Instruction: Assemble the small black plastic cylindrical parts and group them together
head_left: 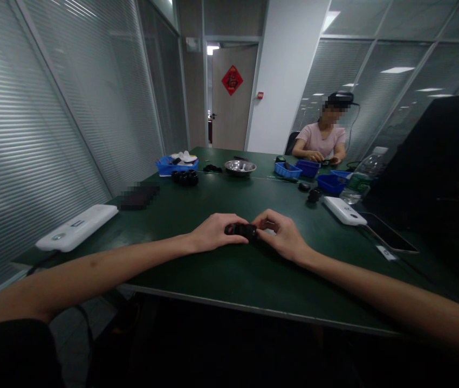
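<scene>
Between my two hands, over the middle of the green table [197, 269], is a small glossy black part [247, 231] with rounded sections; its exact kind is not clear. My left hand [218, 233] is closed round its left side, thumb along the near edge and fingers over the far edge. At the right end, my right hand [280, 234] pinches the part between thumb and bent fingers. The hands partly hide the black part.
Further back stand a metal bowl [240, 168], a blue basket [177, 168], black round parts [184, 178] and blue bins [331, 184]. A white power bank [344, 210], a phone [389, 231] and a bottle [363, 175] lie right; another white device [77, 227] left. A co-worker [322, 140] sits across.
</scene>
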`<state>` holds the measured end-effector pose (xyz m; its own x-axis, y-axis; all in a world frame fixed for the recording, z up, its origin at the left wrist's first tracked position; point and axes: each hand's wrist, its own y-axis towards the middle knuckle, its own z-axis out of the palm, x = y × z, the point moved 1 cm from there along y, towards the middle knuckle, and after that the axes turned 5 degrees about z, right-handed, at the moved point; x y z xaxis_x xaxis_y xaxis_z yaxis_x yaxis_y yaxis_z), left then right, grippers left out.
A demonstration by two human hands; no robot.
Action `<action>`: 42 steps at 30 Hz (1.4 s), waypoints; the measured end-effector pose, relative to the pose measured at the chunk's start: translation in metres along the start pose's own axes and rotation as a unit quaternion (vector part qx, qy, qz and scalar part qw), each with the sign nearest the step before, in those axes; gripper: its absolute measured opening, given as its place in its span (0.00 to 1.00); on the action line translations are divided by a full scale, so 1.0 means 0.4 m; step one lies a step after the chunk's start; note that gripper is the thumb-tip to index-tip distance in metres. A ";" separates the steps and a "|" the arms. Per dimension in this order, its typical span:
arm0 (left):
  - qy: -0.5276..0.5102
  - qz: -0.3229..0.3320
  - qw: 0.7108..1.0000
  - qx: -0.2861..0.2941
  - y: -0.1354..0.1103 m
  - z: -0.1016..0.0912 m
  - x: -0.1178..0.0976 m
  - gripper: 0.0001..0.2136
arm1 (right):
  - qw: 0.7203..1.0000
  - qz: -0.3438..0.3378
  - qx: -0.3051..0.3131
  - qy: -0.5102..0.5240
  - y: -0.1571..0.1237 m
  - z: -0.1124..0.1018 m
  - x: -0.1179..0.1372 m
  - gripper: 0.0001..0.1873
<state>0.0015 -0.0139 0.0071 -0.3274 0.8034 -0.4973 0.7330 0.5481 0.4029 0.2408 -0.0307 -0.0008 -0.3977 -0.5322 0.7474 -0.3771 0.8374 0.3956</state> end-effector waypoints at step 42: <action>0.020 -0.039 0.999 -0.032 0.006 -0.007 0.007 0.21 | 0.992 0.012 0.015 -0.124 -0.005 0.003 0.027 0.14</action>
<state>0.0007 -0.0099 0.0089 -0.4071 0.7657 -0.4979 0.6648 0.6223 0.4134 0.2363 -0.0383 0.0057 -0.5986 -0.5297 0.6009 -0.3883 0.8480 0.3607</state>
